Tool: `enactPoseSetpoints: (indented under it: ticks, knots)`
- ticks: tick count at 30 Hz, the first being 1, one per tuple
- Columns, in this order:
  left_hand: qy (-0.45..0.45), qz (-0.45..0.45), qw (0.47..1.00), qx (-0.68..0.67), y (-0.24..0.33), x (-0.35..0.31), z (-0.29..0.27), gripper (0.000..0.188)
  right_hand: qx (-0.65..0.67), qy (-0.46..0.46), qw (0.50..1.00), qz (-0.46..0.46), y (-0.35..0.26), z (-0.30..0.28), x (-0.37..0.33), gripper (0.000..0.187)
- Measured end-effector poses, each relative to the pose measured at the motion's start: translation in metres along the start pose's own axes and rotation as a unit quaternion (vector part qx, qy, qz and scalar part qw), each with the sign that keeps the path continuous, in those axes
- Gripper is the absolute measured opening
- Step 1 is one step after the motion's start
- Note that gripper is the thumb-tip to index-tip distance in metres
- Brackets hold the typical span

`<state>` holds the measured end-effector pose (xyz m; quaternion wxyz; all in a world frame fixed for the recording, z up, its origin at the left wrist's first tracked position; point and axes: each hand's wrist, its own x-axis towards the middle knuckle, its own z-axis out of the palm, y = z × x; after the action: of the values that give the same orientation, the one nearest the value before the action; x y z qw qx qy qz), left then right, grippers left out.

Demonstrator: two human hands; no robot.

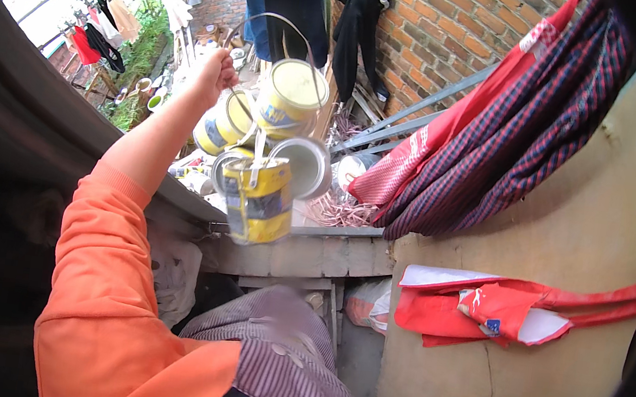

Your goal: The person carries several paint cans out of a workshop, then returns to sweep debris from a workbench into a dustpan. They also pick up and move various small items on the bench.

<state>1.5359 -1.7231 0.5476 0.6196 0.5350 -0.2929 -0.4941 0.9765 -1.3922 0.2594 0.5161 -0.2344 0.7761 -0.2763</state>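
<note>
My left hand (212, 78) is stretched out through a window opening, its fingers closed round thin wire handles. A cluster of yellow metal paint cans hangs from it. One can (294, 92) with a pale yellow end faces up at the top, and another can (224, 123) leans beside it on the left. Lowest hangs a yellow can (257, 205) with a dark band. A can with a grey, open-looking end (302, 168) is tilted to the right. Whatever ties the lower cans together is partly hidden. My right hand is out of sight.
A window sill (311, 255) runs below the cans. Checked dark cloth (513, 127) and red cloth hang at the right. A red folded cloth (479, 306) lies on the tan board (430, 387). Outside are a brick wall (443, 23), hanging clothes and scattered cans.
</note>
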Motion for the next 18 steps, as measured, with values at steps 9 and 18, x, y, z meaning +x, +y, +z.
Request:
enactPoseSetpoints:
  ticks: [9,18]
  knots:
    - [0.103,0.002,0.991,0.084,0.075,0.083,-0.01,0.031,-0.082,-0.172,0.98,-0.06,-0.106,0.097,-0.007,0.036]
    - [0.188,0.033,0.982,0.0,0.025,0.229,-0.116,0.024,-0.102,-0.074,0.99,0.055,-0.09,0.098,0.076,0.037]
